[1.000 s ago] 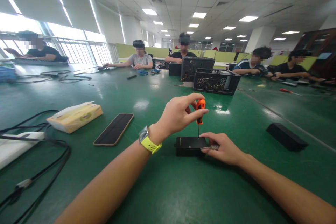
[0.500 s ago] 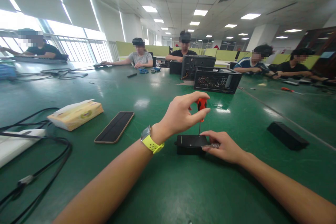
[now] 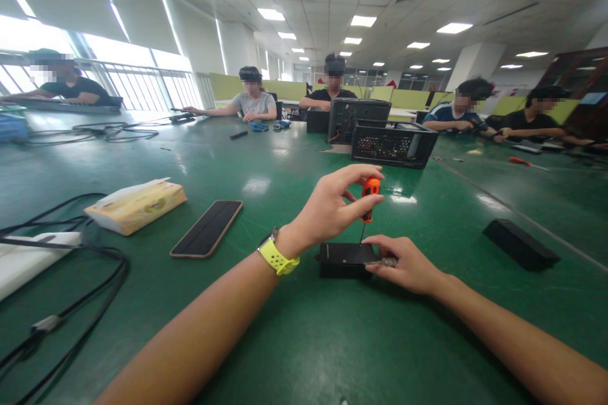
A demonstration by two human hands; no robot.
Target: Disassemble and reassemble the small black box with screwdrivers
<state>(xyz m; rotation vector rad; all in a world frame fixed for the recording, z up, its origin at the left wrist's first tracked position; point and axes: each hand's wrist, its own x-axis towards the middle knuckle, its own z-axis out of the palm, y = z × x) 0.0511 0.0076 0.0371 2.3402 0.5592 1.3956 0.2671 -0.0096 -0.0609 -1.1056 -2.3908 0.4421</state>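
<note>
On the surface [image 3: 285, 342] sits a black box [image 3: 344, 261]; above, the left hand's grip [image 3: 330, 205] curls loosely around an orange-and-black screwdriver [image 3: 370, 193]; the right hand [image 3: 406, 264], touching the box, pinches a small silvery piece [image 3: 389, 262]

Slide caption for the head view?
Left hand holds an orange screwdriver to a black box; right hand touches its end.

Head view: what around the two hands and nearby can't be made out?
Orange-and-black screwdriver, head view: tip too small to tell whether it meets a screw.
Black rectangular box, head view: right end hidden by the right hand.
Shiny grey thing at that hand, head view: too small and partly covered by fingers to identify.
White slab, head view: cut off by the left edge.
</note>
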